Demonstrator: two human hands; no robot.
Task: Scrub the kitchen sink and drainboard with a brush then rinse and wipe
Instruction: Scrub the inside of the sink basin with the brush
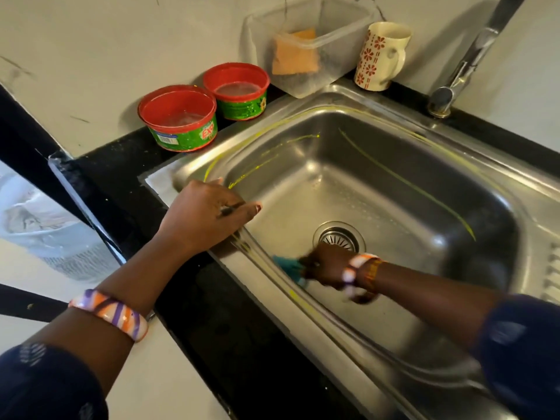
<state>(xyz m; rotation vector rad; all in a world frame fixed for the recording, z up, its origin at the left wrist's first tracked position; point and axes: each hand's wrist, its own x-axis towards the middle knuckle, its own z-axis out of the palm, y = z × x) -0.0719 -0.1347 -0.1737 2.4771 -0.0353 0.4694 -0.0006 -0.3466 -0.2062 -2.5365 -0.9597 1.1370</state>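
Black bench [230, 334] across the frame, steel sink [403, 189] sunk into it, filling the middle and 3 o'clock side. Yellow-green streaks [406, 180] along the basin walls and rim. Round drain [338, 236] at the basin floor, near centre. Drainboard ridges [553, 268] just visible at the 3 o'clock edge.

Clear plastic tub [339, 47] at 12 o'clock on the back ledge, orange sponge [295, 53] leaning inside. Tap [472, 56] rising at 1 o'clock. Two red-rimmed green soap tubs at 10 to 11 o'clock: nearer soap tub [178, 119], farther soap tub [238, 92], just beside each other. Patterned mug [380, 56] upright between plastic tub and tap.

Left hand [209, 213] at 9 o'clock of the basin, laid palm-down on the sink's rim, fingers [251, 209] stretched fairly straight over the edge, gripping nothing. Striped bangle [112, 313] on that forearm.

Right hand [327, 265] down inside the basin, just on the 6 o'clock side of the drain, blurred, fingers curled round a teal brush [289, 268]. Brush against the basin's 8 o'clock wall; whether bristles touch, cannot tell. Bangles [360, 275] at that wrist.
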